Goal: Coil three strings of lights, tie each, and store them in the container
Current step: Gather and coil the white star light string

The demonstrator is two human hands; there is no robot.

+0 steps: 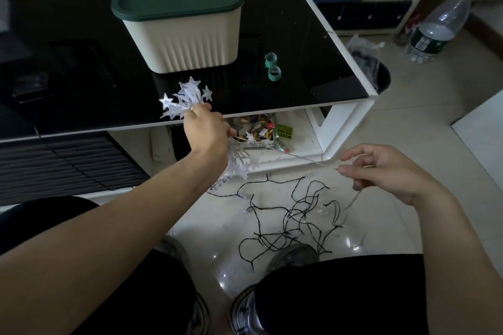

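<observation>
Head view: left hand (205,128) clenched round star lights (185,98) bunched above table (313,35) edge. Right hand (386,168) half curled, pinching thin clear wire (307,161) stretched between both hands. Dark string (294,215) tangled on floor below; green ties (272,66) beside lidded container (181,22). Likely trouble: slack wire snagging in floor tangle, or stars slipping loose from bunch if grip eases.
</observation>
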